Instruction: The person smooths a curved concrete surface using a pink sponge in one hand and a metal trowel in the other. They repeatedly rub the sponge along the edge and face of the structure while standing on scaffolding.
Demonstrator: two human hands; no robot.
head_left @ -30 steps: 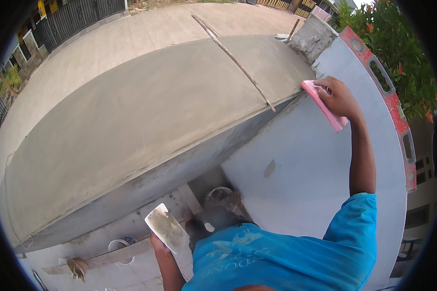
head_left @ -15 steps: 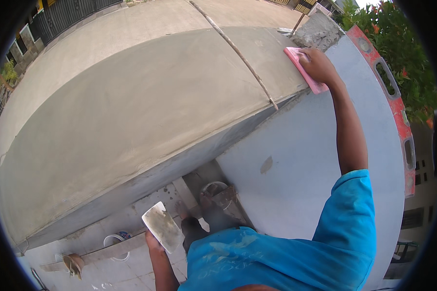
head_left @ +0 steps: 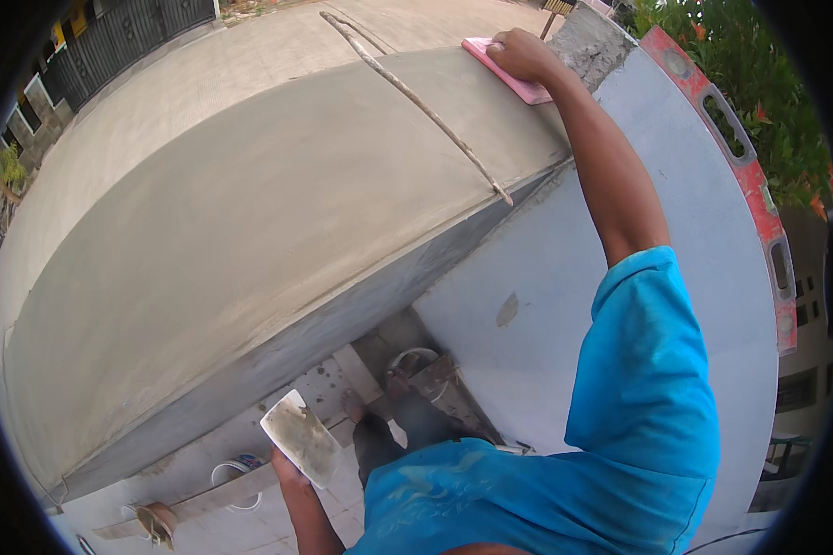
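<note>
My right hand (head_left: 520, 54) grips a pink float (head_left: 478, 51) that lies on the freshly rendered grey surface (head_left: 231, 231) at its far right part, beside a rough cement block (head_left: 592, 46). My right arm stretches up across the pale blue wall (head_left: 491, 370). My left hand (head_left: 285, 467) is low at the bottom middle, holding a white rectangular board (head_left: 298, 435) smeared with grey mix. A long thin stick (head_left: 407, 92) lies across the surface just left of the float.
A red level (head_left: 768, 213) runs along the blue wall's top edge, with leafy plants (head_left: 740, 55) beyond. Below are my feet on tiles, a bucket (head_left: 415, 361), a white pail (head_left: 236, 483), a plank and a tan container (head_left: 155, 523). A concrete road and dark gate lie behind.
My right hand has pushed the pink float up and leftward, away from me toward the surface's far edge. My left hand with the board has shifted slightly left.
</note>
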